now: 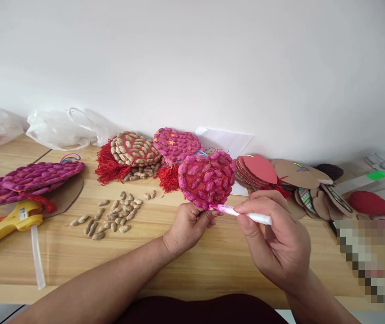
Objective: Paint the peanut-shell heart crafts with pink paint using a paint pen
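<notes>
My left hand (192,225) grips the lower edge of a heart-shaped piece (209,177) covered with pink-coloured peanuts on a red backing, held up above the table. In my right hand (278,238) is a white marker (255,217), pinched between thumb and fingers. Its pink-stained tip touches the bottom of the heart, near my left fingers. A blue loop of cord (201,153) sticks out at the heart's top. Loose unpainted peanuts (114,216) lie on the table to the left of my left hand.
A yellow glue gun (13,222) with a glue stick lies at left, by purple peanut-covered pieces (43,175). Behind stand a plain-peanut piece (134,148) with red tassels and a pink one with stars (178,141). Cardboard shapes (296,173) are stacked at right; plastic bags (60,128) sit back left.
</notes>
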Action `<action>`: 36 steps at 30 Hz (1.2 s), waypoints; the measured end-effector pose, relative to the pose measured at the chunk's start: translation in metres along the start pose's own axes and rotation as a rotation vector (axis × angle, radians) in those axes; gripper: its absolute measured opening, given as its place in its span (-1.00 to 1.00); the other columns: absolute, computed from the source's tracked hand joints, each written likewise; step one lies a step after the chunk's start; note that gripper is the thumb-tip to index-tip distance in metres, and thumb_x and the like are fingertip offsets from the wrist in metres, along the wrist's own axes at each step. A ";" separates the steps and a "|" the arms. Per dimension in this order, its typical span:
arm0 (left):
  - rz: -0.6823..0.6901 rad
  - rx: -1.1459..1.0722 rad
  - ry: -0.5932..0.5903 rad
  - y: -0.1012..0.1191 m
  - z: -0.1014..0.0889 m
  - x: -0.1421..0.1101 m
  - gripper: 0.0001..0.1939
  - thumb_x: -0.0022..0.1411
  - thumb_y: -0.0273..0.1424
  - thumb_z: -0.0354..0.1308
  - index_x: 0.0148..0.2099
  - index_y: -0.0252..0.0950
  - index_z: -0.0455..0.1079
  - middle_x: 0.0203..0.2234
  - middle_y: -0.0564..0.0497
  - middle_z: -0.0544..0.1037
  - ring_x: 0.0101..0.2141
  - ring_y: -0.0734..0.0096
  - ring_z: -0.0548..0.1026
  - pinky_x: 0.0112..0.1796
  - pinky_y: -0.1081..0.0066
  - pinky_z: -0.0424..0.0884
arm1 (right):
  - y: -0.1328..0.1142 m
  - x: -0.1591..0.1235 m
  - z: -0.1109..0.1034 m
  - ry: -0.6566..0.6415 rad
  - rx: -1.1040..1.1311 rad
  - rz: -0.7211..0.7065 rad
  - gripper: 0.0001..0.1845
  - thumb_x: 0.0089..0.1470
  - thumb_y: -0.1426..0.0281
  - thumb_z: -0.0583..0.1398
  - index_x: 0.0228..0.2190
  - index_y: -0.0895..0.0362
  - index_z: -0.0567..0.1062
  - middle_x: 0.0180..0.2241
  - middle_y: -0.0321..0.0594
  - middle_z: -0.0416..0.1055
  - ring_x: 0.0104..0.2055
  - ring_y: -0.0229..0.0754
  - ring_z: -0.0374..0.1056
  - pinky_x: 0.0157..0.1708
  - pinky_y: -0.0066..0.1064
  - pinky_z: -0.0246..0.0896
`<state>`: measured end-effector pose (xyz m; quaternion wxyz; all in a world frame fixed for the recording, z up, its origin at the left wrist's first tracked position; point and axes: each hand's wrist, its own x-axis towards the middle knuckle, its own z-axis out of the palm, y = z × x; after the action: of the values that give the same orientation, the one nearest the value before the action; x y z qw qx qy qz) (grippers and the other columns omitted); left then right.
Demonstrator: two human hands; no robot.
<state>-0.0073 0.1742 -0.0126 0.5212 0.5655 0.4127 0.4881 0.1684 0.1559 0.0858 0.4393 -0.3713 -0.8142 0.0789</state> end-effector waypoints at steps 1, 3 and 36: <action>0.002 0.000 0.002 0.000 0.000 0.000 -0.61 0.35 -0.17 0.17 -0.43 -0.33 0.50 -0.58 -0.03 0.54 -0.53 0.44 0.44 -0.43 0.46 0.37 | 0.000 0.000 0.000 -0.007 -0.005 0.006 -0.77 0.16 0.55 0.25 -0.15 0.06 0.49 -0.30 -0.23 0.48 -0.15 -0.10 0.33 -0.15 -0.20 0.26; -0.003 -0.009 0.005 0.001 0.000 0.000 -0.60 0.34 -0.15 0.19 -0.43 -0.33 0.51 -0.58 -0.03 0.55 -0.53 0.44 0.45 -0.43 0.46 0.38 | 0.001 0.001 0.000 -0.011 -0.024 0.012 -0.80 0.17 0.53 0.25 -0.16 0.06 0.49 -0.30 -0.23 0.48 -0.16 -0.09 0.33 -0.15 -0.19 0.24; -0.067 -0.124 0.017 0.005 0.002 0.002 -0.58 0.27 -0.06 0.25 -0.33 -0.35 0.60 -0.56 -0.04 0.55 -0.51 0.42 0.46 -0.41 0.44 0.42 | 0.003 0.007 -0.010 0.005 -0.083 0.073 -0.88 0.21 0.47 0.24 -0.20 0.04 0.51 -0.29 -0.23 0.47 -0.15 -0.10 0.36 -0.11 -0.20 0.25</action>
<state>-0.0054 0.1752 -0.0075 0.5679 0.5138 0.4047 0.4997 0.1758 0.1610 0.0948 0.4223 -0.4188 -0.8016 0.0603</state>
